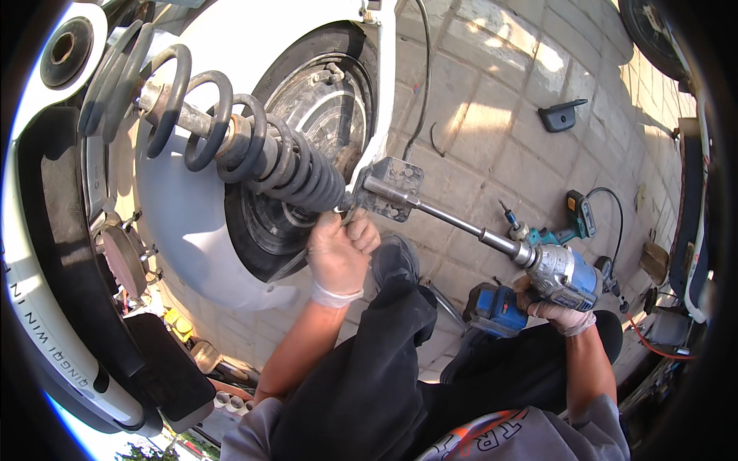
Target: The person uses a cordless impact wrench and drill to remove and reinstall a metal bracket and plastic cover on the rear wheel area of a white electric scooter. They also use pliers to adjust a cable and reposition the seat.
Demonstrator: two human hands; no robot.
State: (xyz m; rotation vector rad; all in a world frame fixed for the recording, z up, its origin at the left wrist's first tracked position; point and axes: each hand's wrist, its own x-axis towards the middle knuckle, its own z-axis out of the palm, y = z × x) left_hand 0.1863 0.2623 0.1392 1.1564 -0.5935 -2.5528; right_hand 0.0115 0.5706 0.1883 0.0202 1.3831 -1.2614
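My left hand [340,253], in a thin translucent glove, has its fingers curled around a small metal part [341,212] at the lower end of a coil-spring shock absorber [288,161]. Those fingers hide most of that part. In my right hand [562,316], also gloved, is the grip of a blue cordless impact wrench [568,279] with its battery [497,309]. A long extension bar [450,218] runs from it to a socket [387,189], which lies over a dark drilled bracket plate [398,173] close to the shock's lower mount.
Behind the shock absorber stand a wheel [323,115] and a pale fender [190,230]. A teal cordless tool [553,233] and a black plastic piece [562,115] lie on the paving [484,144]. A black cable [426,75] hangs by the white frame tube [387,75].
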